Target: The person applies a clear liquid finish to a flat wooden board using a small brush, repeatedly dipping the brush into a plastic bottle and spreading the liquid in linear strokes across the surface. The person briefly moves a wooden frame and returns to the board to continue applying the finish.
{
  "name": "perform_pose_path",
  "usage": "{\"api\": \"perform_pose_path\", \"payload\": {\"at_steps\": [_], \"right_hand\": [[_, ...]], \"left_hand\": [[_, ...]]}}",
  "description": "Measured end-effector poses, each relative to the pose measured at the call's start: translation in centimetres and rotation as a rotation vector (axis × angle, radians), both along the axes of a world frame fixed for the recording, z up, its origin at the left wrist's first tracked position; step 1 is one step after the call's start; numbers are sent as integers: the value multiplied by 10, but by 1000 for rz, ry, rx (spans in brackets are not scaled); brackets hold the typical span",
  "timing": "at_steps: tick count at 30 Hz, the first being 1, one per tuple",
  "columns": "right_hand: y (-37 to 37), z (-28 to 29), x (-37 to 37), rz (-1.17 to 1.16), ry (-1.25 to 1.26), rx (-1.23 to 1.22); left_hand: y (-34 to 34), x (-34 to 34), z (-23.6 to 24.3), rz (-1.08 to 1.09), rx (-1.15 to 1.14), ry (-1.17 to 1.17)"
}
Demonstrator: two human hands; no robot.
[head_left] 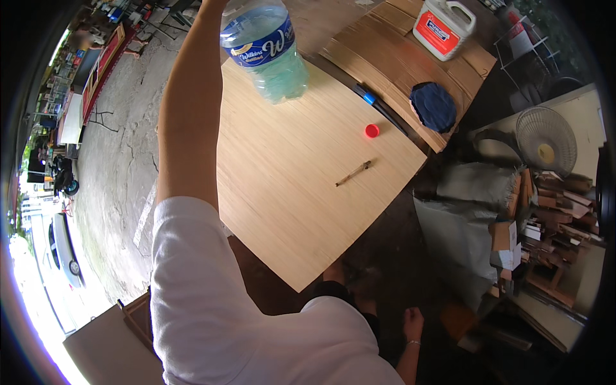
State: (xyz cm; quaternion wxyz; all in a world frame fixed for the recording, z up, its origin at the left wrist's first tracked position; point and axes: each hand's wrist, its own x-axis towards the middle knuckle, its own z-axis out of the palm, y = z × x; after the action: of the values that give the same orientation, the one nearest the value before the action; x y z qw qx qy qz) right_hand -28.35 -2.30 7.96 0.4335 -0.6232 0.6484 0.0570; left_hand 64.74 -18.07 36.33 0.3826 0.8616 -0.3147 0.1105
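My left arm (189,109), in a white sleeve, stretches up past the upper edge; its hand is out of sight. Beside that forearm is a large clear plastic bottle (282,80) with a blue label, over the far end of a pale wooden board (289,186). Its top is cut off, and I cannot tell whether my left hand touches it. My right hand (412,323) hangs low beside my body, fingers curled in, with a thin band at the wrist and nothing visible in it. On the board lie a red cap (372,131) and a thin brownish pen-like stick (353,174).
Beyond the board's right edge, flattened cardboard (378,48) carries a white jug (444,29) with a red label and a dark blue cloth pad (433,106). A black tube with a blue band (368,98) lies alongside. A fan (545,141) and wood offcuts (555,224) stand right.
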Motion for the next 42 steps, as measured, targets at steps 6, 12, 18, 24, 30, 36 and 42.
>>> {"api": "perform_pose_path", "payload": {"at_steps": [6,12,18,24,30,36,42], "right_hand": [[-18,2,9,89,39,-58],[-34,-1,0,175,46,-110],[-18,-8,-9,90,104,-2],[-10,-6,-17,94,80,-42],[17,-11,-27,-139,27,83],[16,-27,-24,-3,47,197],[-29,-17,4,-75,-33,12]], "left_hand": [[0,-19,-22,15,-18,-141],[-11,3,-1,70,-16,42],[-13,0,-17,89,-103,65],[16,114,-40,250,-126,67],[97,113,-41,147,-93,111],[42,21,-32,37,-181,-70],[10,33,-25,123,-164,-65]]}}
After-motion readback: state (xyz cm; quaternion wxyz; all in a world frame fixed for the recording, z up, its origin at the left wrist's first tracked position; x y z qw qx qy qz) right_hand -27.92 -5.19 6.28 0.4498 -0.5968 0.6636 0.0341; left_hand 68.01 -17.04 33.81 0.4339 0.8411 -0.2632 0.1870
